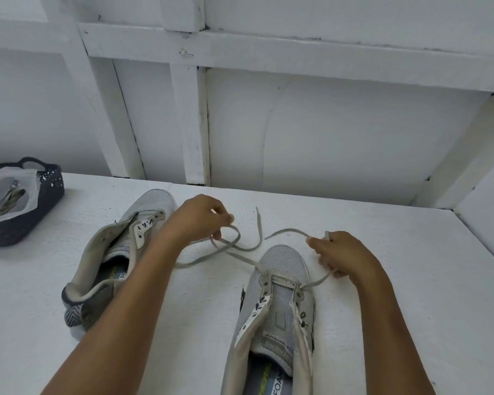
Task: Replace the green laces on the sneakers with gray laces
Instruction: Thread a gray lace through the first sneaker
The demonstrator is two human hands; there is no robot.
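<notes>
On the white counter [405, 229] stand two gray sneakers, and a gray lace [288, 230] is being handled at the nearer one. That nearer sneaker [285, 263] sits right of center with its toe pointing away from the person. The lace crosses as a flat bar through its front pair of eyelets, and the eyelets further back are bare. From the left front eyelet one strand runs out over the counter to the left hand [200, 220], whose fingers [226, 218] are curled and pinch the lace. There the lace forms a loose loop, with a tail lying on the counter below it and a free end pointing up just to the right. From the right front eyelet the other strand leads to the right hand [342, 255], just beside the toe. Its fingers are curled round the lace, and more lace arcs out to the left of its fingertips. The second sneaker [154, 203] lies to the left, leaning on its side with no lace in it, partly behind the left forearm. At the far left edge a dark basket [50, 195] holds a clear plastic bag [29, 181] with greenish laces [10, 199] inside. A white wall with white wooden framing rises behind the counter.
</notes>
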